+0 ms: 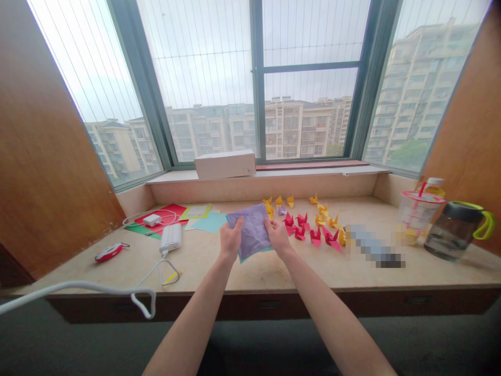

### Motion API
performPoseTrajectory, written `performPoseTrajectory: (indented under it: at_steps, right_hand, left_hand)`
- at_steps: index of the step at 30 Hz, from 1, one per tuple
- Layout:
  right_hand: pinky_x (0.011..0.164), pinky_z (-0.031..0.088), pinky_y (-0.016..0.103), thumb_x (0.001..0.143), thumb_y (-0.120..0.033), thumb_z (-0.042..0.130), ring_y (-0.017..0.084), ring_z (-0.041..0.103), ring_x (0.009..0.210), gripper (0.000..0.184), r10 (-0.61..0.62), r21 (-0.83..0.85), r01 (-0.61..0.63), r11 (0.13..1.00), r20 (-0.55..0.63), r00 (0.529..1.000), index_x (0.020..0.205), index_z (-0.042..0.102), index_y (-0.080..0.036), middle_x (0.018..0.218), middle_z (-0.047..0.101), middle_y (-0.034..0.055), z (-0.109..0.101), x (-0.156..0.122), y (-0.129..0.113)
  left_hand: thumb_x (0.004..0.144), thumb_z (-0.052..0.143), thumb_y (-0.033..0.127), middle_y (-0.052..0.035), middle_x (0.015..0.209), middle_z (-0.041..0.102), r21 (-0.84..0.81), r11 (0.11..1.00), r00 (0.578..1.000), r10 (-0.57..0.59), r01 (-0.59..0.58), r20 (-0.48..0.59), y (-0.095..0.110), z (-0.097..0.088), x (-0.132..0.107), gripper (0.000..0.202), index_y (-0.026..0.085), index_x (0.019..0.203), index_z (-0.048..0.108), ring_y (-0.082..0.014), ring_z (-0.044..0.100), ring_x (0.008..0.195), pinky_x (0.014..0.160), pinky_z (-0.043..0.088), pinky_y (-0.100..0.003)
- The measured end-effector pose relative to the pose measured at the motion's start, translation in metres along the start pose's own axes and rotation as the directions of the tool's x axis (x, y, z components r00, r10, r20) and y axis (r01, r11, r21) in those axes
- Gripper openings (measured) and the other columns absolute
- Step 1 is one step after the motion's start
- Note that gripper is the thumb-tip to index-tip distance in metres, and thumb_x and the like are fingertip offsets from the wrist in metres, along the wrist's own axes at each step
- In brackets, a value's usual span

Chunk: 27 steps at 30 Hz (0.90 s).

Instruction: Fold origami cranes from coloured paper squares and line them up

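Between my two hands I hold up a creased purple sheet of origami paper (254,232), with a teal edge showing along its bottom and left side. My left hand (231,237) grips its left edge, thumb on top. At the right edge, my right hand (278,236) pinches it with thumb and fingers. Just beyond my right hand stand several folded paper cranes: red cranes (301,222), yellow cranes (321,219) and one pale purple crane (282,210). Left of my left hand lies a light blue sheet (209,222).
Red paper (172,210) and a yellow-green packet (195,211) lie at left, near a white charger (152,220), a white power strip (170,237) and a red retractable item (109,253). At right stand a drink cup (418,211) and a dark-lidded jug (450,232). A white box (225,164) rests on the sill.
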State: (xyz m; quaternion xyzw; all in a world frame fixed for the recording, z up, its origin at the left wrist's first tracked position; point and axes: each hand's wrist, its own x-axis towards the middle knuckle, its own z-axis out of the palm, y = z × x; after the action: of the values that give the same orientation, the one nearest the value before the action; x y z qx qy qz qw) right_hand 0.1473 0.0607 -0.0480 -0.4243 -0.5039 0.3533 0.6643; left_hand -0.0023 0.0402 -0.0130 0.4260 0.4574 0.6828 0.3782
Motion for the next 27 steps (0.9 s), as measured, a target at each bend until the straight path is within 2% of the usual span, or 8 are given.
performPoseTrajectory:
  at_steps: [9, 12, 14, 16, 18, 21, 24, 27]
  right_hand:
    - [0.047, 0.035, 0.024, 0.073, -0.063, 0.066, 0.013, 0.048, 0.048, 0.048, 0.041, 0.204, -0.050, 0.978, 0.049, 0.998, 0.087, 0.063, -0.017, 0.059, 0.062, -0.0011, -0.001, 0.001, -0.003]
    - [0.055, 0.045, 0.027, 0.080, -0.065, 0.058, 0.017, 0.061, 0.060, 0.051, 0.053, 0.272, -0.073, 0.960, 0.083, 0.995, 0.100, 0.063, -0.018, 0.073, 0.069, 0.0029, -0.002, -0.001, -0.008]
    - [0.065, 0.051, 0.031, 0.084, -0.066, 0.051, 0.020, 0.068, 0.075, 0.052, 0.060, 0.345, -0.118, 0.931, 0.174, 0.983, 0.108, 0.062, -0.021, 0.085, 0.072, 0.0050, -0.001, -0.004, -0.012]
    - [0.073, 0.053, 0.034, 0.084, -0.062, 0.056, 0.022, 0.069, 0.088, 0.048, 0.067, 0.416, -0.196, 0.888, 0.306, 0.950, 0.113, 0.060, -0.024, 0.093, 0.073, 0.0050, 0.002, -0.006, -0.013]
    - [0.081, 0.054, 0.037, 0.079, -0.052, 0.069, 0.023, 0.069, 0.096, 0.046, 0.051, 0.475, -0.222, 0.852, 0.347, 0.937, 0.115, 0.059, -0.025, 0.100, 0.073, 0.0049, 0.004, -0.007, -0.012]
    - [0.090, 0.052, 0.039, 0.071, -0.037, 0.079, 0.022, 0.067, 0.100, 0.056, 0.027, 0.527, -0.099, 0.844, 0.142, 0.990, 0.119, 0.055, -0.023, 0.109, 0.071, 0.0055, 0.006, -0.003, -0.008]
    - [0.095, 0.050, 0.039, 0.070, -0.033, 0.078, 0.020, 0.066, 0.099, 0.070, 0.002, 0.434, 0.032, 0.900, -0.077, 0.997, 0.131, 0.045, -0.023, 0.111, 0.068, 0.0060, 0.002, 0.002, -0.003]
    - [0.092, 0.052, 0.038, 0.071, -0.032, 0.078, 0.021, 0.065, 0.096, 0.085, -0.104, 0.295, 0.109, 0.949, -0.032, 0.994, 0.142, 0.033, -0.022, 0.113, 0.066, 0.0087, 0.001, -0.002, -0.003]
  left_hand:
    - [0.078, 0.071, 0.043, -0.0098, 0.081, 0.073, -0.175, 0.976, 0.988, -0.111, 0.128, 0.105, -0.005, 0.003, 0.001, 0.032, 0.013, 0.089, 0.068, -0.0233, 0.070, 0.081, 0.078, 0.056, -0.038]
    - [0.078, 0.070, 0.044, -0.0088, 0.088, 0.073, -0.256, 0.966, 0.997, -0.046, 0.030, -0.056, -0.007, 0.004, 0.004, 0.033, 0.013, 0.089, 0.067, -0.0211, 0.070, 0.084, 0.080, 0.055, -0.036]
    - [0.079, 0.068, 0.045, -0.0079, 0.092, 0.072, -0.268, 0.962, 0.982, 0.002, -0.053, -0.187, -0.010, 0.006, 0.006, 0.033, 0.013, 0.089, 0.067, -0.0200, 0.069, 0.086, 0.081, 0.054, -0.034]
    - [0.081, 0.066, 0.045, -0.0071, 0.094, 0.072, -0.258, 0.962, 0.973, 0.027, -0.088, -0.231, -0.013, 0.009, 0.005, 0.033, 0.014, 0.092, 0.066, -0.0196, 0.068, 0.088, 0.081, 0.054, -0.034]
    - [0.080, 0.067, 0.043, -0.0068, 0.095, 0.071, -0.261, 0.961, 0.977, 0.038, -0.094, -0.212, -0.016, 0.012, 0.002, 0.032, 0.015, 0.094, 0.066, -0.0196, 0.068, 0.088, 0.080, 0.054, -0.033]
    - [0.075, 0.072, 0.036, -0.0060, 0.092, 0.070, -0.226, 0.969, 0.989, 0.074, -0.102, -0.128, -0.016, 0.008, -0.002, 0.037, 0.015, 0.105, 0.062, -0.0185, 0.068, 0.084, 0.079, 0.054, -0.032]
    - [0.073, 0.073, 0.031, -0.0091, 0.103, 0.067, -0.020, 0.987, 0.986, 0.160, -0.161, -0.058, -0.011, -0.006, 0.002, 0.063, 0.020, 0.129, 0.047, -0.0199, 0.068, 0.090, 0.080, 0.053, -0.035]
    - [0.066, 0.079, 0.033, -0.0153, 0.130, 0.056, 0.299, 0.901, 0.947, 0.317, -0.315, 0.043, 0.000, -0.023, 0.013, 0.085, 0.023, 0.139, 0.038, -0.0280, 0.056, 0.120, 0.097, 0.046, -0.043]
